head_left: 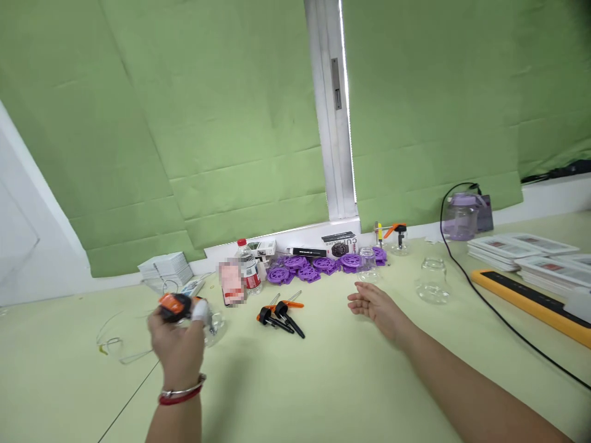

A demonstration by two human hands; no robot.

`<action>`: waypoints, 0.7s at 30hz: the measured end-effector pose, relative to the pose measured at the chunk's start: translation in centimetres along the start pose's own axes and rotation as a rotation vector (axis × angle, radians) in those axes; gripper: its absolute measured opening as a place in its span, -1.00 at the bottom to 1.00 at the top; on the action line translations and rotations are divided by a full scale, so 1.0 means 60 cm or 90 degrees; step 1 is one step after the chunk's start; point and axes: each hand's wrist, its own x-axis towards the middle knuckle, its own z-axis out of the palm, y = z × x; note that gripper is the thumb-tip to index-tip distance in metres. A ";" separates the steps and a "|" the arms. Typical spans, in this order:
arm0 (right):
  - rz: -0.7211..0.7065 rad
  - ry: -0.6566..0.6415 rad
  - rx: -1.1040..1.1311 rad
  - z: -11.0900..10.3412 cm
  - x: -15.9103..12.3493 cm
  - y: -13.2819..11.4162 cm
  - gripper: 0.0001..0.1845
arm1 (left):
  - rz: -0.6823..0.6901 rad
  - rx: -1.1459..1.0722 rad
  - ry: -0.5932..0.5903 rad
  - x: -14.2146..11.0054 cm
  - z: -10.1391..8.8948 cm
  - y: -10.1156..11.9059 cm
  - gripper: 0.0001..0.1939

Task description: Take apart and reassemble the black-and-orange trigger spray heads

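My left hand (178,338), a white wrap on one finger, is closed round a black-and-orange top (175,306). A clear glass jar (215,329) shows just beyond the fingers; whether it is joined to that top is hard to see. Two black caps with orange levers and thin metal rods (281,315) lie on the table between my hands. My right hand (376,311) is empty, its fingers stretched out, a little in front of a small clear jar (368,263). Farther right stands another open glass jar (433,283).
Purple plastic parts (318,267) lie along the back, near a red-capped bottle (252,271) and a pinkish pixelated item (232,283). A jar with an orange lever top (399,240) stands behind. At right are a black cable (484,311), a yellow-and-black bar (530,307) and booklet stacks (503,251).
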 end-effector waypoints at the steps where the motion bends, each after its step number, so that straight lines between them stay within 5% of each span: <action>1: -0.008 0.025 0.003 -0.005 0.004 -0.002 -0.62 | -0.031 0.046 0.024 0.020 -0.015 -0.025 -0.34; 6: -0.062 0.127 -0.032 -0.016 0.016 -0.005 -0.58 | -0.182 0.231 -0.011 0.075 -0.059 -0.129 -0.45; 11: -0.242 0.240 -0.244 -0.022 0.015 -0.026 -0.63 | -0.242 0.357 -0.127 0.068 -0.037 -0.153 -0.55; 16: -0.515 0.587 -0.529 -0.067 0.007 -0.071 -0.57 | -0.205 0.385 -0.178 0.056 -0.013 -0.163 -0.49; 18: -0.524 0.704 -0.570 -0.095 0.011 -0.079 -0.35 | -0.203 0.358 -0.175 0.055 -0.011 -0.173 -0.43; 21: -0.374 0.780 -0.556 -0.139 0.028 -0.070 -0.07 | -0.199 0.285 -0.105 0.053 -0.016 -0.180 -0.16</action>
